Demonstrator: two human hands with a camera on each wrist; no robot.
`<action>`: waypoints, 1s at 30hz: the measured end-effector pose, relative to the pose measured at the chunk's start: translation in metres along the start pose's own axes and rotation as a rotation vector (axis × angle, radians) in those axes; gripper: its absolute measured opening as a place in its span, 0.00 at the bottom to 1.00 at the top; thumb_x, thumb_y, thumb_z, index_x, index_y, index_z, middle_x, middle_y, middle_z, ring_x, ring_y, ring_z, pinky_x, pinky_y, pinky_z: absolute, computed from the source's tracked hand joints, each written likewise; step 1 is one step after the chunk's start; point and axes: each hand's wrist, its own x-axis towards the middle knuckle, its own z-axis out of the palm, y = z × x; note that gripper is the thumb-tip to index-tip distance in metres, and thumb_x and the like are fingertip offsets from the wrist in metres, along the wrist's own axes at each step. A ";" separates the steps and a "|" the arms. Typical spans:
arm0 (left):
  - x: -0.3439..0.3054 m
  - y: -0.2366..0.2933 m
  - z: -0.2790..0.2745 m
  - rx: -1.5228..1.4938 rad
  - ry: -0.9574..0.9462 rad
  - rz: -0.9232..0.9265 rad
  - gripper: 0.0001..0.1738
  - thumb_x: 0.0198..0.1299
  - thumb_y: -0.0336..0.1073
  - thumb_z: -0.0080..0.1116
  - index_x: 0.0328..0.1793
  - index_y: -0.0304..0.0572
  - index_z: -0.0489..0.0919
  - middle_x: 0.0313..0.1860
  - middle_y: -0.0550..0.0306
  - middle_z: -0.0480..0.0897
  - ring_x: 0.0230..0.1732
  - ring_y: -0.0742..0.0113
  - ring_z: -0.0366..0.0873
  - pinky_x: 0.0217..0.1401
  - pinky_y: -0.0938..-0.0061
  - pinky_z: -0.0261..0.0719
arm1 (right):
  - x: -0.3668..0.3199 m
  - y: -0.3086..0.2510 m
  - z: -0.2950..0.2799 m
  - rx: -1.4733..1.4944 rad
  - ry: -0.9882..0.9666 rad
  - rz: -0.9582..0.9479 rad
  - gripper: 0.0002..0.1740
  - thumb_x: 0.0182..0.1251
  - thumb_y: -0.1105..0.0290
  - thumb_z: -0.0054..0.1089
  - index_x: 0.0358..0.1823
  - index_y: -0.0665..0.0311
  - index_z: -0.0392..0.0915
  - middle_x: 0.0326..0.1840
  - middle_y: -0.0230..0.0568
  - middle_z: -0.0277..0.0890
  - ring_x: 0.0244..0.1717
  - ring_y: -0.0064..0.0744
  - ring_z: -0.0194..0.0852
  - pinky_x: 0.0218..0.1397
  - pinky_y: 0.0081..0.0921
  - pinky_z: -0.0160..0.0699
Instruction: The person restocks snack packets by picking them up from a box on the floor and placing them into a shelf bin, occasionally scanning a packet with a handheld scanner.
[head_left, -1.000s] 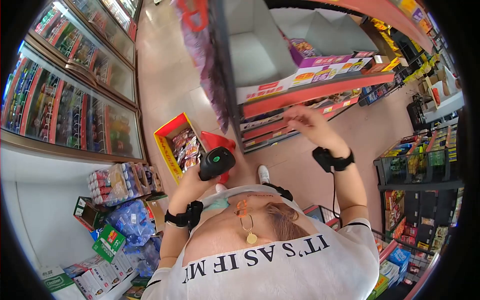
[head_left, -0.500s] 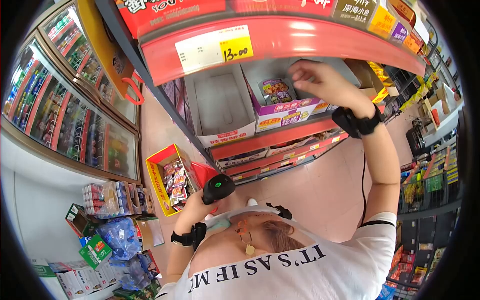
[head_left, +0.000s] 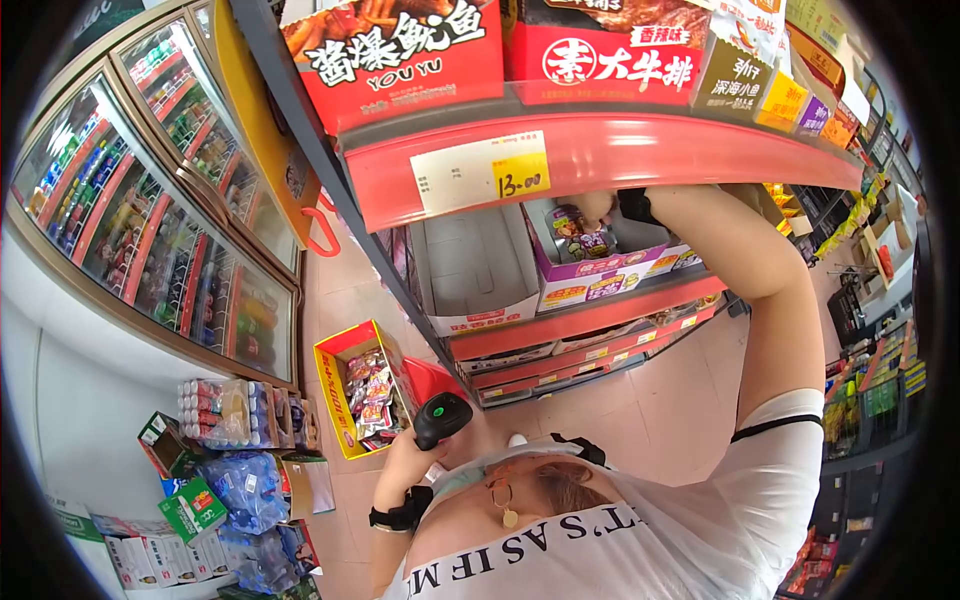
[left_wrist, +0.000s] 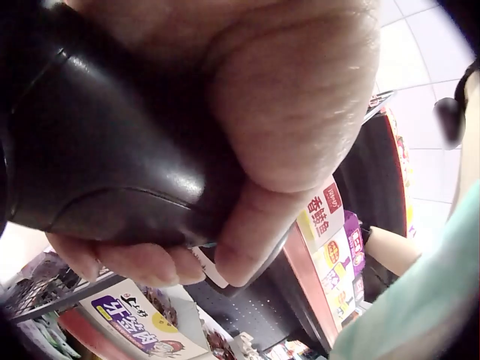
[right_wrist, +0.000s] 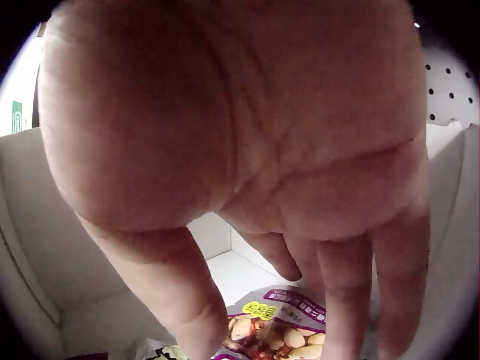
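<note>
My left hand [head_left: 403,462] grips a black handheld barcode scanner [head_left: 442,420] low at my side, a small green light on its top. In the left wrist view, the thumb and fingers wrap round its dark handle [left_wrist: 127,150]. My right hand [head_left: 597,205] reaches under the red shelf edge into a purple-and-white display box [head_left: 605,270]. In the right wrist view, the thumb and extended fingers point down on either side of a purple-and-grey snack packet [right_wrist: 281,334] printed with nuts. The fingertips are at the packet, partly beyond the frame's lower edge.
An open grey-white carton [head_left: 470,260] stands left of the box. Overhead, the red shelf edge [head_left: 620,155] bears a 13.00 price tag. On the floor sits a yellow-and-red box [head_left: 365,395] of packets. Glass-door drink fridges [head_left: 160,200] and bottle packs [head_left: 245,490] line the left.
My right hand has moved from in front of the shelf into the display box, down to the snack packet. The left hand keeps holding the scanner low. The view has turned toward the shelf.
</note>
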 end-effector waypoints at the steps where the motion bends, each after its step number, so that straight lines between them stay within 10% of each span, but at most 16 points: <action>1: -0.003 0.002 0.000 -0.013 0.013 -0.001 0.17 0.47 0.36 0.68 0.44 0.37 0.81 0.32 0.56 0.83 0.35 0.71 0.78 0.42 0.73 0.75 | 0.008 -0.006 -0.008 0.025 0.019 0.005 0.13 0.53 0.70 0.65 0.39 0.68 0.78 0.20 0.41 0.77 0.19 0.31 0.77 0.22 0.31 0.74; 16: 0.003 0.015 0.002 0.021 0.009 -0.021 0.18 0.47 0.37 0.68 0.44 0.39 0.81 0.31 0.53 0.83 0.33 0.68 0.79 0.41 0.73 0.75 | -0.060 0.026 -0.002 0.413 0.272 0.102 0.13 0.54 0.72 0.63 0.41 0.68 0.77 0.25 0.43 0.78 0.26 0.33 0.80 0.27 0.30 0.76; 17: 0.004 0.018 0.004 0.039 0.014 0.021 0.18 0.47 0.38 0.68 0.44 0.39 0.81 0.31 0.53 0.83 0.34 0.68 0.79 0.41 0.72 0.75 | -0.075 0.027 0.006 0.108 0.574 -0.236 0.10 0.56 0.75 0.60 0.40 0.69 0.75 0.34 0.46 0.79 0.35 0.37 0.79 0.36 0.30 0.76; 23: 0.009 0.045 0.013 0.027 -0.032 0.070 0.16 0.50 0.37 0.68 0.40 0.35 0.78 0.21 0.59 0.78 0.19 0.74 0.76 0.23 0.74 0.74 | -0.143 0.036 0.025 0.235 0.807 -0.228 0.08 0.50 0.82 0.55 0.33 0.68 0.69 0.47 0.50 0.78 0.43 0.42 0.77 0.46 0.29 0.74; 30: 0.013 0.045 0.018 0.086 0.010 0.207 0.14 0.50 0.36 0.68 0.39 0.37 0.79 0.19 0.60 0.77 0.20 0.73 0.75 0.24 0.74 0.73 | -0.188 0.044 0.080 0.821 1.151 -0.464 0.12 0.52 0.78 0.66 0.29 0.64 0.67 0.54 0.60 0.75 0.55 0.43 0.75 0.59 0.36 0.70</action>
